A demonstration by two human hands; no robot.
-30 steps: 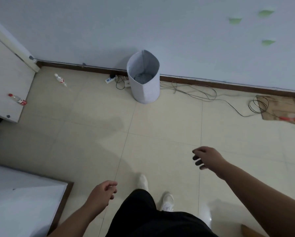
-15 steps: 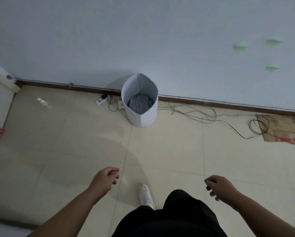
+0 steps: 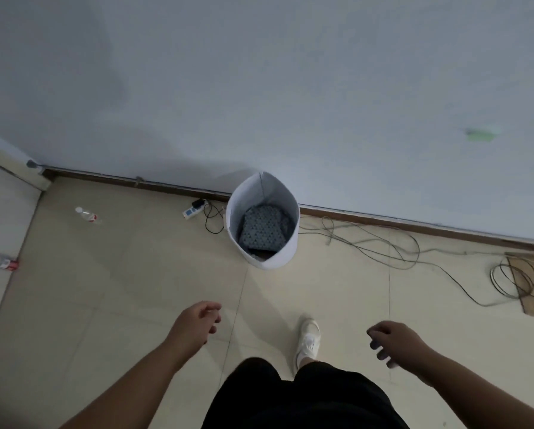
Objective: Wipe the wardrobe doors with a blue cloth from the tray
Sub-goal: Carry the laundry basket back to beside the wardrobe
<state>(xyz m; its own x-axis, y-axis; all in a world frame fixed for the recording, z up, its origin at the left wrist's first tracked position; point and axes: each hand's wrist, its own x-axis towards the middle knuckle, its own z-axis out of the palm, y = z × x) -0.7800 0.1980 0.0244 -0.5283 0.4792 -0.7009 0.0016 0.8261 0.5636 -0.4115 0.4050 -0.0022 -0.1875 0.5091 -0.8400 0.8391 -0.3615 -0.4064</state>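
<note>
Barely begun, I judge: left hand (image 3: 197,323) and right hand (image 3: 395,342) loosely curled, holding nothing; no cloth, tray or wardrobe visible; bin (image 3: 264,221) at twelve o'clock.

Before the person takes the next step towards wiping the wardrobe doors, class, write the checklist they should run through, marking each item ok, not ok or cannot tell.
1. Left hand free to pick up: ok, it holds nothing.
2. Right hand free: ok, it holds nothing.
3. Blue cloth located: not ok, no blue cloth or tray is in view.
4. Wardrobe doors in view: cannot tell; only a pale panel shows at the left edge.
5. Path ahead clear: not ok, a white bin stands straight ahead and loose cables lie on the floor.
6. Footing: ok, the white shoe is on bare tile.
</note>
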